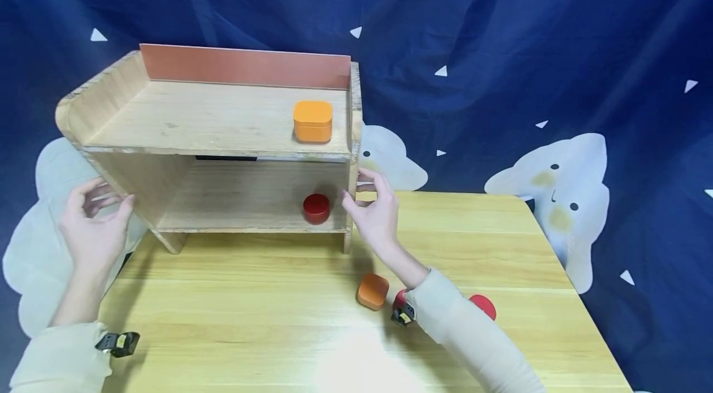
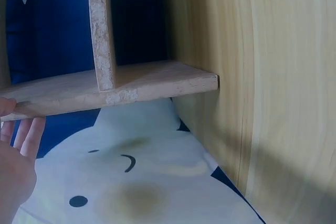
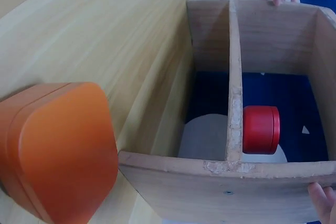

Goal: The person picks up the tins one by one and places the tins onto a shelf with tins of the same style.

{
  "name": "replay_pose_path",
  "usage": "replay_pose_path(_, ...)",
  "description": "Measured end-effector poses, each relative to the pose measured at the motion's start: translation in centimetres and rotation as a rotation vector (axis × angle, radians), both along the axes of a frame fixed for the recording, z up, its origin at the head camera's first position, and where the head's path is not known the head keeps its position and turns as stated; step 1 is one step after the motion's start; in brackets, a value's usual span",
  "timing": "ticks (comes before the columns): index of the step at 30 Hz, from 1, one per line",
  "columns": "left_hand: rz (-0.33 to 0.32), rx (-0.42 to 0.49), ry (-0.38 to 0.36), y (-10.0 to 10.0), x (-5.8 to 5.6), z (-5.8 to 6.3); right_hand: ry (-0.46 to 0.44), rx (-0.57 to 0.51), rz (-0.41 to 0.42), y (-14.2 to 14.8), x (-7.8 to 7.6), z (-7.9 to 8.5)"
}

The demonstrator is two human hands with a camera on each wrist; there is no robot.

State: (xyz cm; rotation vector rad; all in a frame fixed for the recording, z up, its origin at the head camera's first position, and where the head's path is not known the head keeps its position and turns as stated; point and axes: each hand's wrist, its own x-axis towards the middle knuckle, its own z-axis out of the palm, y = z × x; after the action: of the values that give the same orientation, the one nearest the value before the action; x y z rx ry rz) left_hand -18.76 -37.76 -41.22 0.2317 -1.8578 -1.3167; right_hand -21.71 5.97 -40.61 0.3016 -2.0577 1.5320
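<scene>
A small two-tier wooden shelf (image 1: 217, 114) is at the back left of the table, between the two hands. My left hand (image 1: 95, 226) grips its left side panel, thumb at the front edge and fingers on the outer side. On the opposite panel my right hand (image 1: 379, 213) pinches the front edge; only its fingertips show in the right wrist view. A yellow-orange lidded box (image 1: 313, 123) sits on the top board towards the right. Below it, a round red tin (image 1: 316, 209) rests on the lower board, also near the right panel.
On the wooden table (image 1: 250, 306), a darker orange box (image 1: 373, 291) lies near the right forearm. A red object (image 1: 400, 299) is partly hidden by the right wrist camera, and another round red one (image 1: 483, 306) shows beyond the sleeve. A blue curtain (image 1: 473, 40) hangs behind.
</scene>
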Motion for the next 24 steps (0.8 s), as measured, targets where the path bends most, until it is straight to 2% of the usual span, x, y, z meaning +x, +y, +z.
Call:
replay_pose_path(7, 0.002, -0.010, -0.018, 0.9, 0.3, -0.2, -0.007, -0.002, -0.009, 0.8, 0.4, -0.1)
replay_pose_path(24, -0.049, -0.006, -0.007, 3.0, 0.7, 0.0, 0.017, 0.009, -0.023, 3.3, 0.9, 0.0)
